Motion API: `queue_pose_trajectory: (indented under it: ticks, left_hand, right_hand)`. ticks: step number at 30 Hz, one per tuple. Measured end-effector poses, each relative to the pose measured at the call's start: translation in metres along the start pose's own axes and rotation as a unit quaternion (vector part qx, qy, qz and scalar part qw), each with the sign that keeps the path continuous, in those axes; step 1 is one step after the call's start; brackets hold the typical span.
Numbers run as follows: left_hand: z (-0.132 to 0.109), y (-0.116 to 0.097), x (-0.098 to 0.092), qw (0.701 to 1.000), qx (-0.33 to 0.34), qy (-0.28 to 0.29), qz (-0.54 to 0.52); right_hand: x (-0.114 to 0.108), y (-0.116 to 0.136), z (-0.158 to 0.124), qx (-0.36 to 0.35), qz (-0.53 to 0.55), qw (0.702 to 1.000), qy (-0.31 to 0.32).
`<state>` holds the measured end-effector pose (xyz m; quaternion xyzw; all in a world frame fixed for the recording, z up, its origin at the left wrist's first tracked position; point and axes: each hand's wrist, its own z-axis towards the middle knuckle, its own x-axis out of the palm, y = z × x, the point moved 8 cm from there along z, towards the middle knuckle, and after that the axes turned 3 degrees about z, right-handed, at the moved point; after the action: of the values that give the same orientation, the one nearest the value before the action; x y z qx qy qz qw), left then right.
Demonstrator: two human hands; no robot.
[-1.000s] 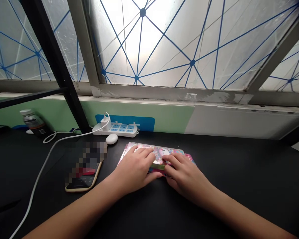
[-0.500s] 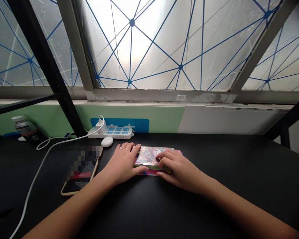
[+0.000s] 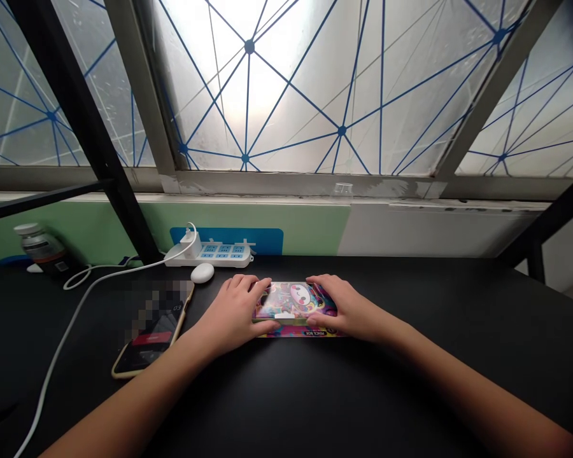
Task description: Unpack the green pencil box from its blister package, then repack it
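Observation:
A colourful pencil box [image 3: 286, 301] with a white cartoon face on its lid lies flat in the middle of the black desk. Under its front edge shows a pink printed strip [image 3: 296, 331] with lettering; whether it is a separate sheet or part of the packaging I cannot tell. My left hand [image 3: 236, 306] is closed round the box's left end, fingers behind and thumb along the front. At the right end my right hand [image 3: 352, 312] grips in the same way. Both palms cover the ends of the box.
Left of the hands lies a phone [image 3: 148, 346] in a yellowish case, with a white oval case [image 3: 202, 273] behind it. A power strip [image 3: 224, 256] with a plugged-in charger stands by the wall. A white cable [image 3: 71, 337] runs down the left, near a bottle [image 3: 41, 245].
My right hand has moved from over the lid to the right end of the box, uncovering the cartoon face. The left hand stays at its end. The view has shifted slightly.

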<state>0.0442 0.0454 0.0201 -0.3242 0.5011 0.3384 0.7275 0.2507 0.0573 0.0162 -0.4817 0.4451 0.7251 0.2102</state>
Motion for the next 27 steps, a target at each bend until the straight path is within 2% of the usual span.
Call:
queue_pose_trajectory:
  ticks: [8,13,18,21,27]
  left_hand:
    - [0.0,-0.009,-0.013,0.997,0.037,-0.063,0.032]
    - [-0.003,-0.021,-0.023,0.989,0.07,-0.108,0.074]
    - [-0.004,-0.025,-0.022,0.984,0.099,-0.109,0.097]
    - [-0.002,-0.021,-0.023,0.986,0.089,-0.107,0.091]
    - [0.002,-0.009,-0.035,0.987,0.028,-0.124,0.103]
  right_hand:
    - [-0.017,0.02,-0.001,-0.05,-0.046,0.995,-0.07]
    - [-0.029,0.023,-0.005,-0.059,-0.077,0.985,-0.141]
    - [-0.025,0.022,-0.008,-0.055,-0.045,0.985,-0.157]
    - [-0.025,0.024,-0.008,-0.052,-0.023,0.985,-0.164]
    - [-0.031,0.036,-0.011,-0.083,-0.032,0.976,-0.199]
